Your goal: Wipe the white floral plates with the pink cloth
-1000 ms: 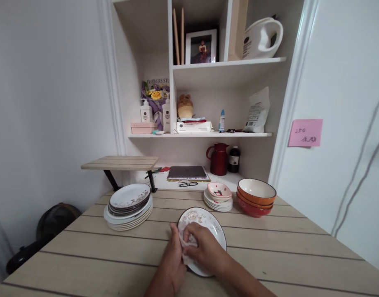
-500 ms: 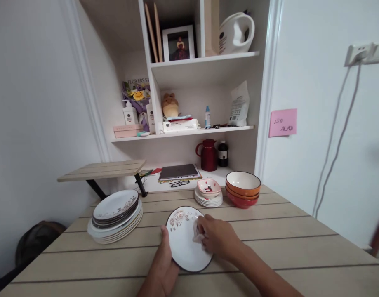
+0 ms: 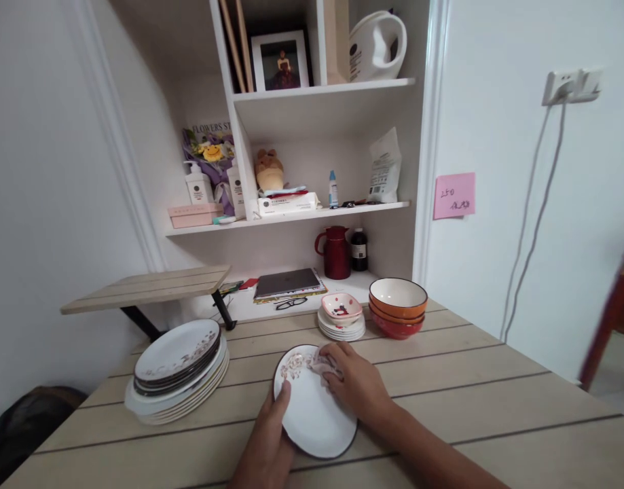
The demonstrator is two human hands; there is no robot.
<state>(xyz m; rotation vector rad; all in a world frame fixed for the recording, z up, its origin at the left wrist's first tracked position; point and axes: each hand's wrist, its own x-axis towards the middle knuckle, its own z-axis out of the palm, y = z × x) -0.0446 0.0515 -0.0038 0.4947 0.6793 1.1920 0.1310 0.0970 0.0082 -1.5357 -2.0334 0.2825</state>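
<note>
A: What do the hands hold?
B: Fingers of the left hand (image 3: 271,429) clasp a round, glossy plate (image 3: 318,422) over the slatted tabletop (image 3: 459,414); those of the right hand (image 3: 361,384) press a crumpled tissue (image 3: 324,366) to its floral edge
A: Any writing?
B: "250" on the pink note (image 3: 454,197), "FLOWERS ST" above the bouquet (image 3: 212,152)
A: Containers?
B: Bowls (image 3: 399,311), nested, the orange top one white inside

Single head-worn camera, set above and behind the fingers (image 3: 338,354), facing forward and down. Range: close to the fingers, which sit low in frame near mid-width. Wide coverage: tabletop (image 3: 444,387) around them, shelving (image 3: 316,115) well beyond, wall (image 3: 495,122) past them to the right.
</note>
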